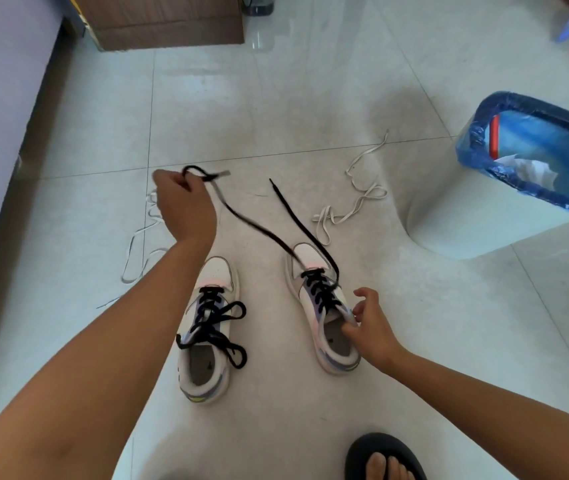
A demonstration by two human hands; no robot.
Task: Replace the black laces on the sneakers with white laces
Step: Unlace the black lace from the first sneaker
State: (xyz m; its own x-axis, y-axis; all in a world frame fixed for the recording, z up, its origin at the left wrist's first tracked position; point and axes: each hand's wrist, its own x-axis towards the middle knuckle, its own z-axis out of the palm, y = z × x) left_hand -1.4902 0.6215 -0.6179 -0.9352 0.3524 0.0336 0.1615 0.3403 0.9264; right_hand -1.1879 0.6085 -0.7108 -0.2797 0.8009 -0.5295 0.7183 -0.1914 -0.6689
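Note:
Two white sneakers stand side by side on the tiled floor. The left sneaker (207, 341) has its black lace tied in a bow. The right sneaker (324, 306) has its black lace (259, 228) untied, both ends stretched forward. My left hand (182, 202) is raised ahead of the shoes and grips one end of that lace. My right hand (368, 323) pinches the right sneaker's collar by the tongue. One white lace (352, 206) lies loose beyond the right sneaker. Another white lace (139, 247) lies to the left, partly hidden by my left arm.
A white bin (504, 206) with a blue liner and rubbish stands at the right. A cardboard box (169, 19) sits at the back, and a pale wall or furniture side runs along the left. My foot in a black sandal (383, 459) shows at the bottom.

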